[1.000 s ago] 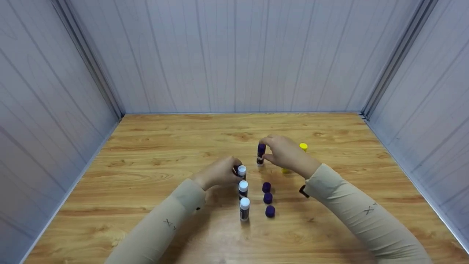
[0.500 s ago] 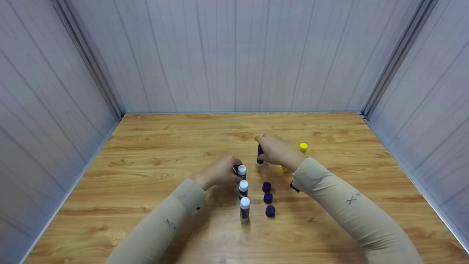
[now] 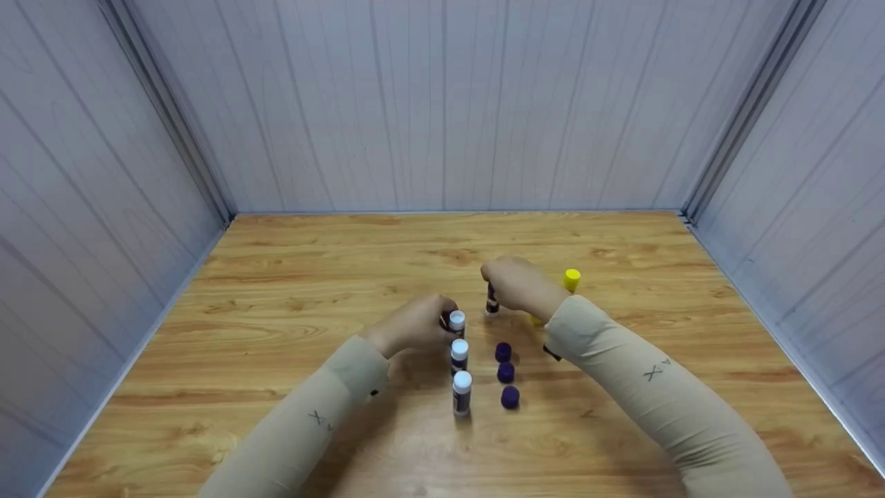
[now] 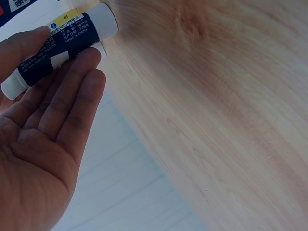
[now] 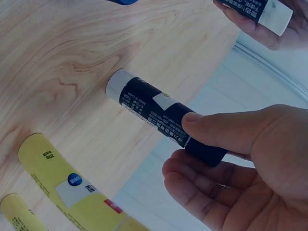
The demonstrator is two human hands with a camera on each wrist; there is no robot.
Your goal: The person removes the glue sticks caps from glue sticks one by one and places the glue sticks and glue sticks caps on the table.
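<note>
My left hand (image 3: 415, 324) holds an uncapped glue stick (image 4: 57, 50), dark blue with white ends, between thumb and fingers. It stands upright at the back of a row, behind two more uncapped glue sticks, a middle one (image 3: 460, 351) and a front one (image 3: 462, 393). To the right of that row, my right hand (image 3: 523, 285) grips a capped glue stick (image 5: 149, 106) by its dark cap. The white base of this stick meets the wooden table in the right wrist view. In the head view the right hand hides the cap.
Three dark purple caps, a rear one (image 3: 503, 353), a middle one (image 3: 506, 373) and a front one (image 3: 510, 398), lie right of the row. A large yellow glue stick (image 5: 72, 183) and a smaller yellow one (image 5: 19, 214) stand beside the right hand. Pale panels (image 3: 442, 104) wall the table.
My right hand has shifted slightly left and closed further over the capped glue stick's top, and its forearm swung left. The left hand and the row beside it stay put.
</note>
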